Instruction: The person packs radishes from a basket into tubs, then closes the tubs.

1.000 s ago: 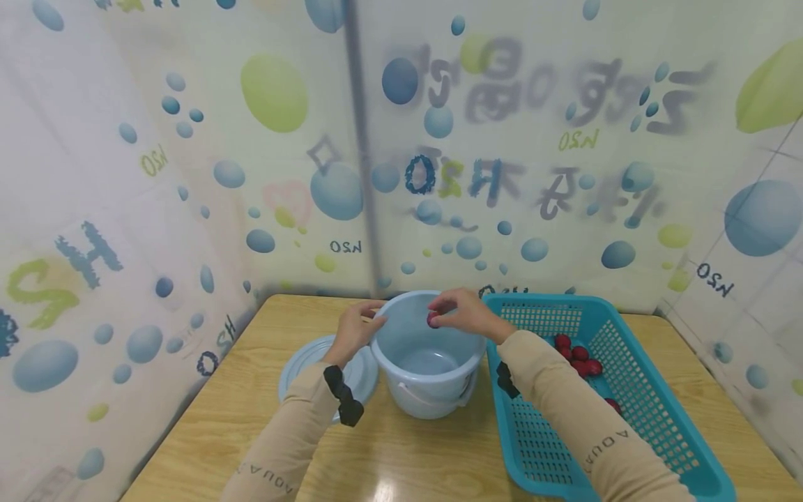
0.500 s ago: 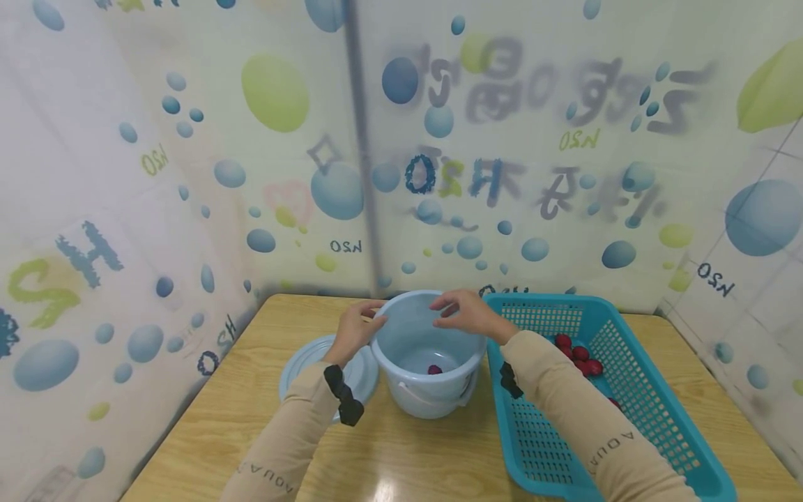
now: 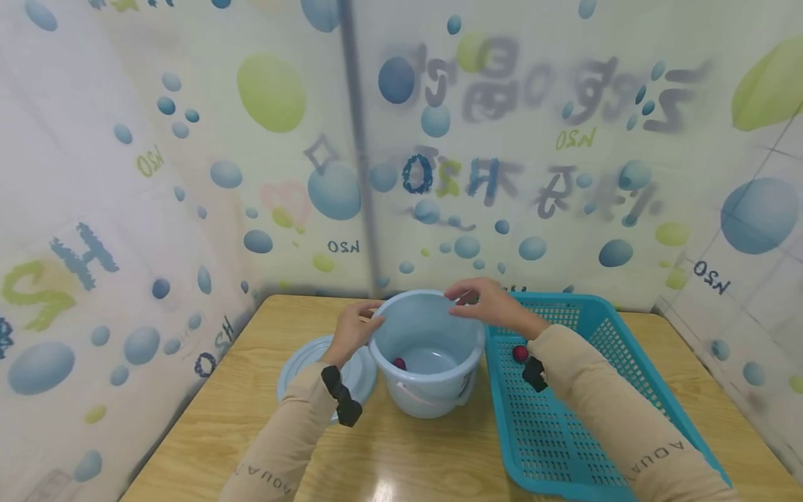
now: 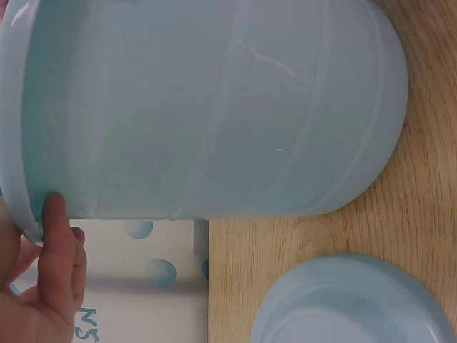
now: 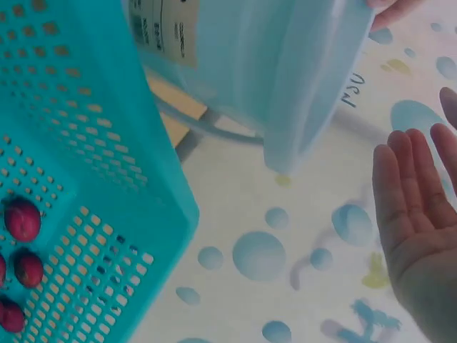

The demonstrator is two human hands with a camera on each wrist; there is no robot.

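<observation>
My left hand [image 3: 353,330] holds the rim of a light-blue plastic bucket [image 3: 426,397], fingers against its outer wall in the left wrist view. Inside the bucket lies one small dark-red, plum-like fruit [image 3: 399,363], towards the left of the bottom. My right hand [image 3: 492,304] hovers over the bucket's right rim, fingers spread and holding nothing. Just right of the bucket stands a turquoise perforated basket [image 3: 504,432]. One red fruit [image 3: 520,353] shows in it from the head; the right wrist view shows several, including a red fruit [image 5: 23,219]. The right forearm hides part of the basket.
A light-blue round lid [image 3: 366,369] lies on the wooden table [image 3: 376,460], left of the bucket and partly under the left forearm. Bubble-patterned sheeting [image 3: 282,174] hangs behind the table and along both sides.
The right hand let the red fruit drop into the bucket, then moved right towards the basket. The fruit rolled left across the bottom. My left hand stayed at the rim.
</observation>
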